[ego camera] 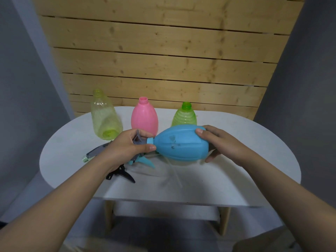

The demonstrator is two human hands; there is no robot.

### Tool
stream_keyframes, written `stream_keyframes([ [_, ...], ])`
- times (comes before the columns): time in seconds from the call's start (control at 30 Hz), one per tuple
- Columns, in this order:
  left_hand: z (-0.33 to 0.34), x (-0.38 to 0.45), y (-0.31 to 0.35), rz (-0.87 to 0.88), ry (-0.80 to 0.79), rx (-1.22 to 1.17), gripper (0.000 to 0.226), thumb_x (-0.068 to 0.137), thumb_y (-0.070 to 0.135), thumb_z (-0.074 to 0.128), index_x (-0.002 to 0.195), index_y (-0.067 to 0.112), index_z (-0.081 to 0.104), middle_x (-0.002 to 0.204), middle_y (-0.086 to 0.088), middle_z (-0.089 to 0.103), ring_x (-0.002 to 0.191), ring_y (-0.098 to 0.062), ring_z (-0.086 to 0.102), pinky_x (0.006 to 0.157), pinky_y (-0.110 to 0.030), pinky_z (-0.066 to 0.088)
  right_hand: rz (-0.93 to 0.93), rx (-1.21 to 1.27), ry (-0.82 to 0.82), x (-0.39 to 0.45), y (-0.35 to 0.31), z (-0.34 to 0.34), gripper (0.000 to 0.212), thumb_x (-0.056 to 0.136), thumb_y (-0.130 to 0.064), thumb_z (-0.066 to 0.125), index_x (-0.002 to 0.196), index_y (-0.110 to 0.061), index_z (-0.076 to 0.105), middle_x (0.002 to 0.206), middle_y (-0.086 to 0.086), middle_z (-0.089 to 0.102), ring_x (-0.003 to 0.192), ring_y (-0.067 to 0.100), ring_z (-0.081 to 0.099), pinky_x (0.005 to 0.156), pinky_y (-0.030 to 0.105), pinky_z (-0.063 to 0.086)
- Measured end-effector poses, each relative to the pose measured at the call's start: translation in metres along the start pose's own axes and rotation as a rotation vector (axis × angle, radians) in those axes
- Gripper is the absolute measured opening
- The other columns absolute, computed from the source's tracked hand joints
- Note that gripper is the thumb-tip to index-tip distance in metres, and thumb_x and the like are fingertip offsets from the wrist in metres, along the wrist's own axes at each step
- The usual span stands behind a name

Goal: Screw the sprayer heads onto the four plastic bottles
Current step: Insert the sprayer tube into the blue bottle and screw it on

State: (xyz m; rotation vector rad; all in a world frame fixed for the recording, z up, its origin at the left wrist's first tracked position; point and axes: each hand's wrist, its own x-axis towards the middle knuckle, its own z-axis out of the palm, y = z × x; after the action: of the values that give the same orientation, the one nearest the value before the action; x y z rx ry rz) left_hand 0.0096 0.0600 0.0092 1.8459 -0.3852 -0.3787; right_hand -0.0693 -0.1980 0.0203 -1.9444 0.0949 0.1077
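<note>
The right hand (pixel 221 144) wraps the smooth blue egg-shaped plastic bottle (pixel 181 142); the left hand (pixel 127 145) closes on the grey sprayer head (pixel 139 140). Probably light, slippery; hold the belly.

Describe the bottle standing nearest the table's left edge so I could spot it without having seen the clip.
On the white table in front of the slatted wood wall, three open-necked bottles stand in a row behind the hands. The leftmost is the yellow-green bottle. Unlike the opaque pink bottle and the squat ribbed green bottle, it is see-through and tallest.
</note>
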Motion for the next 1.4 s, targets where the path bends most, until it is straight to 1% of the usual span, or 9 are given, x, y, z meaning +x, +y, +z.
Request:
stream_keyframes([
  [0.13,0.001,0.000,0.001,-0.007,-0.008,-0.022,0.029,0.075,0.010,0.075,0.103,0.014,0.067,0.094,-0.010,0.072,0.076,-0.019,0.059,0.070,-0.037,0.047,-0.021,0.109,-0.075,-0.001,0.000,-0.001,0.066,0.070,-0.051,0.066,0.130,-0.028,0.051,0.121,-0.002,0.065,0.101,0.016,0.068,0.076,0.030,0.057],
  [0.3,-0.001,0.001,0.005,0.087,0.012,0.022,0.023,0.073,0.007,0.076,0.090,0.016,0.063,0.061,0.016,0.069,0.055,0.001,0.060,0.049,-0.013,0.045,0.020,0.151,-0.017,-0.001,-0.004,0.001,0.062,0.072,-0.051,0.069,0.123,-0.018,0.058,0.108,0.012,0.072,0.092,0.032,0.069,0.071,0.036,0.058],
  [0.63,-0.004,-0.002,0.011,0.205,-0.011,0.091,0.024,0.072,0.003,0.075,0.086,0.018,0.062,0.061,0.020,0.068,0.057,0.006,0.061,0.055,-0.010,0.047,0.109,0.246,-0.040,-0.003,-0.006,0.003,0.065,0.062,-0.061,0.066,0.108,-0.015,0.069,0.104,0.019,0.072,0.087,0.031,0.071,0.067,0.035,0.058],
  [0.83,-0.001,-0.002,0.012,0.247,-0.001,0.117,0.025,0.073,0.002,0.074,0.090,0.015,0.063,0.089,-0.007,0.069,0.071,-0.005,0.066,0.068,-0.019,0.054,0.167,0.335,-0.054,-0.003,-0.004,0.002,0.062,0.068,-0.060,0.067,0.115,-0.020,0.064,0.109,0.024,0.069,0.085,0.035,0.070,0.064,0.036,0.058],
  [0.97,-0.003,0.000,0.015,0.234,-0.012,0.140,0.026,0.070,0.008,0.078,0.089,0.022,0.065,0.086,0.004,0.071,0.073,0.001,0.066,0.065,-0.012,0.052,0.188,0.350,-0.112,-0.007,-0.002,0.002,0.063,0.072,-0.057,0.060,0.124,-0.022,0.058,0.116,0.019,0.067,0.102,0.038,0.066,0.082,0.046,0.056],
  [1.07,-0.006,0.003,0.018,0.198,-0.014,0.110,0.025,0.068,0.011,0.079,0.088,0.022,0.068,0.082,0.009,0.072,0.073,0.002,0.067,0.063,-0.011,0.052,0.089,0.093,-0.021,-0.012,-0.003,0.003,0.071,0.067,-0.063,0.060,0.130,-0.031,0.050,0.118,0.000,0.066,0.104,0.017,0.065,0.090,0.033,0.054],
  [1.17,-0.001,0.005,0.021,0.216,0.002,0.167,0.026,0.065,0.018,0.082,0.085,0.028,0.068,0.085,0.006,0.071,0.073,0.002,0.066,0.064,-0.011,0.051,-0.112,-0.269,0.052,-0.015,-0.012,0.005,0.072,0.058,-0.064,0.069,0.125,-0.041,0.051,0.117,-0.015,0.060,0.097,-0.003,0.059,0.075,0.008,0.047],
  [1.3,0.012,0.010,0.030,0.259,0.002,0.163,0.032,0.058,0.023,0.086,0.085,0.026,0.070,0.085,0.006,0.072,0.074,0.001,0.066,0.065,-0.011,0.051,-0.119,-0.483,0.000,-0.012,-0.016,0.007,0.079,0.056,-0.056,0.079,0.127,-0.043,0.047,0.119,-0.017,0.058,0.103,0.004,0.056,0.086,0.024,0.049],
  [1.4,0.022,0.014,0.038,0.301,-0.007,0.186,0.036,0.054,0.025,0.088,0.086,0.025,0.070,0.086,0.007,0.071,0.076,-0.001,0.066,0.070,-0.014,0.053,-0.101,-0.501,-0.026,-0.009,-0.015,0.005,0.076,0.058,-0.052,0.080,0.124,-0.040,0.047,0.115,-0.016,0.059,0.099,0.005,0.057,0.081,0.022,0.049],
])
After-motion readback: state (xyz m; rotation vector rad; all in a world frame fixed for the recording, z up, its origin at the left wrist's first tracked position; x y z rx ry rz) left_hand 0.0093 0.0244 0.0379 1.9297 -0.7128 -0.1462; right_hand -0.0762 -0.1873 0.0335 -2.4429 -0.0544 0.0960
